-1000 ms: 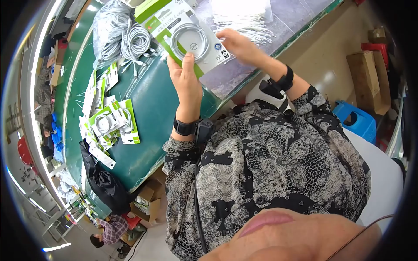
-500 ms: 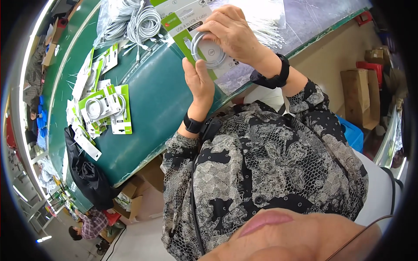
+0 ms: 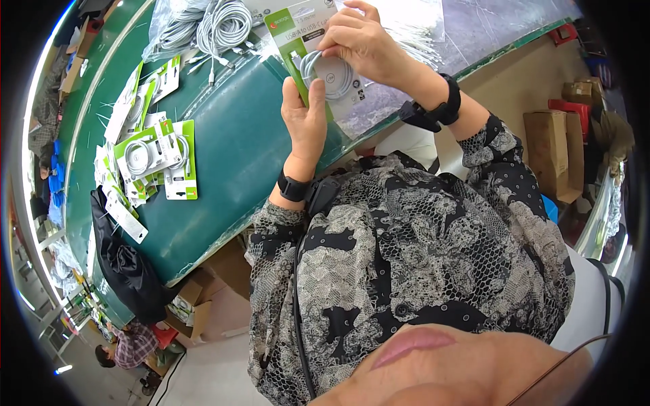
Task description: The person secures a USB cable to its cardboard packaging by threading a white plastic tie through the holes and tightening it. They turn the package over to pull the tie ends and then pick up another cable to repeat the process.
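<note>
A green and white packaging card (image 3: 298,30) is held up over the table's edge, with a coiled grey-white USB cable (image 3: 310,66) lying against its front. My left hand (image 3: 305,125) grips the card's lower left edge, thumb in front and the other fingers partly hidden behind. From the upper right, my right hand (image 3: 365,51) pinches at the top of the coil, its fingertips pressed together on the cable. Whether a thin tie is also between those fingertips cannot be made out.
On the green table (image 3: 230,155), a loose pile of carded cables (image 3: 145,152) lies to the left. Bare coiled cables (image 3: 223,27) and a bundle of thin white ties (image 3: 413,47) lie farther back. A black garment (image 3: 128,271) hangs over the near left edge. Cardboard boxes (image 3: 552,152) stand at right.
My right hand has shifted slightly right and its fingers have moved along the top of the coil. The card has moved a little to the right, while my left hand still holds its edge.
</note>
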Demonstrator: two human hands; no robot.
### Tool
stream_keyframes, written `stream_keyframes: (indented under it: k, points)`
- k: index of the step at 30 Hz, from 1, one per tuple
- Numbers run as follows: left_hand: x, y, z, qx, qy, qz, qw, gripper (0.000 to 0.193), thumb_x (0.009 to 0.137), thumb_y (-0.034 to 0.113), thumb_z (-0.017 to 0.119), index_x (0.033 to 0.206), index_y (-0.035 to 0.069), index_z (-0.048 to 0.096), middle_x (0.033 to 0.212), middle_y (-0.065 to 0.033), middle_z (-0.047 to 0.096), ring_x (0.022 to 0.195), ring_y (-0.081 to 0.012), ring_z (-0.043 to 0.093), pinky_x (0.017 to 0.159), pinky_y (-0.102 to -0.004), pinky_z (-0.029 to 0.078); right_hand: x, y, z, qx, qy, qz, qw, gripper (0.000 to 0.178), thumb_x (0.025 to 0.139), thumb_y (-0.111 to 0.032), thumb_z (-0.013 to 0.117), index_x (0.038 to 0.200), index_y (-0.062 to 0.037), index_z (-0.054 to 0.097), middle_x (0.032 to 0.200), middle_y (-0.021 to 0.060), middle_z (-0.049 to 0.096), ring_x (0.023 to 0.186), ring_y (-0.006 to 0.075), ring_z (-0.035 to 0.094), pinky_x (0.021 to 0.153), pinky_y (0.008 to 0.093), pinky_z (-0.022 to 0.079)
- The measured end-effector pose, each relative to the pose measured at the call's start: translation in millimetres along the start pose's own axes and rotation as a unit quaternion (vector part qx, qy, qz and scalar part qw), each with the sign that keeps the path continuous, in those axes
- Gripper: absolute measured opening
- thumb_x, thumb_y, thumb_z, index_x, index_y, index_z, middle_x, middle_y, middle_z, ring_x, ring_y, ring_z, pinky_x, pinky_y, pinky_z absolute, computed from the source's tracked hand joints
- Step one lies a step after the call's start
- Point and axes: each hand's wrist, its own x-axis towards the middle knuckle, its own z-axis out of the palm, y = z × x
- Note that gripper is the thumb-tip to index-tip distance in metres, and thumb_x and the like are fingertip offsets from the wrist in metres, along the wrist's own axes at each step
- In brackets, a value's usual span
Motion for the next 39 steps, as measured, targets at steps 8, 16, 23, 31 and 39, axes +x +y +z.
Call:
stream_keyframes:
  k: [8, 16, 23, 31, 39]
  points:
    - [10.3, -3.0, 3.9, 0.231, -0.004, 0.095, 0.968, 0.021, 0.085, 0.012, 0.066, 0.091, 0.001, 0.050, 0.072, -0.0153, 0.057, 0.061, -0.0294, 0.058, 0.056, -0.0341, 0.046, 0.6, -15.6, 17.4, -0.120, -0.035, 0.058, 0.990, 0.030, 0.082, -0.040, 0.067, 0.090, -0.0109, 0.064, 0.082, 0.0023, 0.058, 0.096, 0.0231, 0.052, 0.087, 0.0406, 0.037]
    - [9.3, -6.2, -7.2, 0.270, -0.064, 0.083, 0.957, 0.026, 0.083, 0.014, 0.069, 0.097, 0.001, 0.052, 0.072, -0.0172, 0.058, 0.063, -0.0346, 0.058, 0.055, -0.0365, 0.047, -14.1, 1.3, 45.0, 0.044, 0.019, 0.161, 0.986, 0.023, 0.079, -0.032, 0.071, 0.077, -0.0101, 0.063, 0.081, 0.0002, 0.059, 0.091, 0.0224, 0.052, 0.085, 0.0388, 0.035]
    - [12.9, -4.0, -8.6, 0.116, -0.070, 0.032, 0.990, 0.030, 0.084, 0.021, 0.070, 0.097, 0.001, 0.051, 0.074, -0.0164, 0.060, 0.063, -0.0317, 0.059, 0.057, -0.0353, 0.047, -9.2, -7.1, 40.9, 0.235, 0.045, 0.164, 0.957, 0.010, 0.080, -0.015, 0.070, 0.078, -0.0064, 0.065, 0.080, 0.0018, 0.060, 0.084, 0.0185, 0.053, 0.078, 0.0316, 0.041]
    - [9.3, 11.9, -9.2, 0.193, -0.084, 0.037, 0.977, 0.026, 0.086, 0.020, 0.066, 0.099, 0.001, 0.054, 0.077, -0.0156, 0.063, 0.065, -0.0249, 0.062, 0.060, -0.0323, 0.048, -8.1, -15.3, 42.6, 0.299, 0.030, 0.242, 0.922, 0.010, 0.086, -0.015, 0.066, 0.086, -0.0053, 0.064, 0.089, 0.0004, 0.057, 0.083, 0.0107, 0.052, 0.075, 0.0247, 0.043]
    - [11.8, 2.1, -16.0, 0.059, -0.005, -0.042, 0.997, 0.018, 0.087, 0.013, 0.063, 0.099, 0.001, 0.057, 0.077, -0.0068, 0.063, 0.068, -0.0092, 0.057, 0.060, -0.0278, 0.046, -3.0, 9.6, 43.3, 0.178, 0.110, 0.037, 0.977, 0.016, 0.081, -0.016, 0.069, 0.095, -0.0095, 0.064, 0.089, 0.0021, 0.061, 0.091, 0.0170, 0.055, 0.087, 0.0311, 0.039]
